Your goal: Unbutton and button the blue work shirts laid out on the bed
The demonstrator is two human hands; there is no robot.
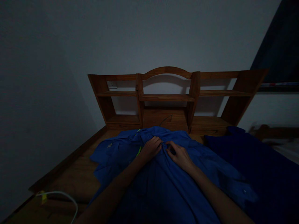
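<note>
A blue long-sleeved garment, seemingly a work jacket [149, 177], lies spread over the wooden desk with a small light mark and bits of bright green trim on its left part. Close to its upper middle, my left hand [153, 147] is closed on the fabric, fingertips pinching a fold. Just right of it, my right hand [178, 154] pinches the same fold between thumb and forefinger. The two hands' fingertips almost meet. What exact part of the jacket they grip is too dark to make out. A cuff with a button lies at the lower right.
Behind the jacket stands a wooden shelf unit [167, 98] against the pale wall. Darker blue cloth [263, 174] lies to the right. A white cable [63, 193] with a yellow tag curls at the lower left on the wooden desk [77, 177]. A wall socket [113, 84] shows through the left shelf.
</note>
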